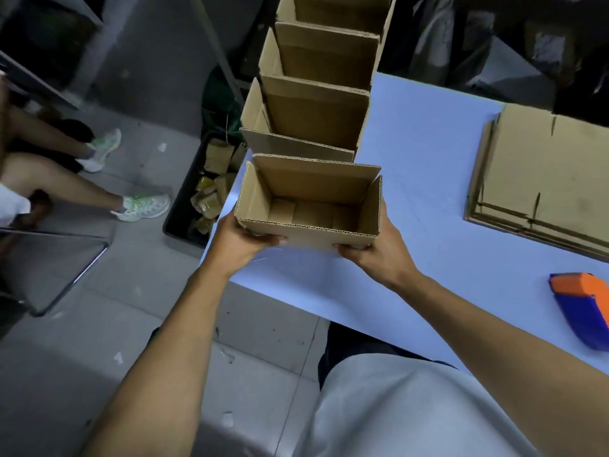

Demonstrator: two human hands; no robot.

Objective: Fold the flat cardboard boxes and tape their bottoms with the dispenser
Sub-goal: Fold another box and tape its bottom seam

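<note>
While I've got this folded box (309, 206) up off the near left corner of the surface (428, 153), it reads as light stuff, thin corrugated cardboard, stiff along the walls but ready to buckle if I squeeze the middle of a panel. So I'm taking it low at the two near corners: my left hand (242, 240) curls under the left corner, my right hand (374, 250) curls under the right one, thumbs on the near wall, fingers tucked beneath where I can't see them. Corners are the strong spots, I'd say, and a hold from below keeps the bottom flaps from sagging. It sits open side up, top flaps standing, bottom flaps closed inside; whether tape is on the underside I can't tell from here.

Matte brown board, dry and grippy, wavy fluting showing along every cut edge, nothing slippery about it. Just beyond it runs the row of folded boxes (316, 103), same brown, same shape, lined up one behind the other along the left edge of the surface and heading away from me. My box looks set to join the near end of that line.

Off to the right lies the stack of flat boxes (540, 179), slotted sheets with crisp edges, well apart from my hands. Near my right forearm rests the tape dispenser (583, 308), smooth plastic in orange and blue, untouched. Pale blue, flat and smooth, that surface
</note>
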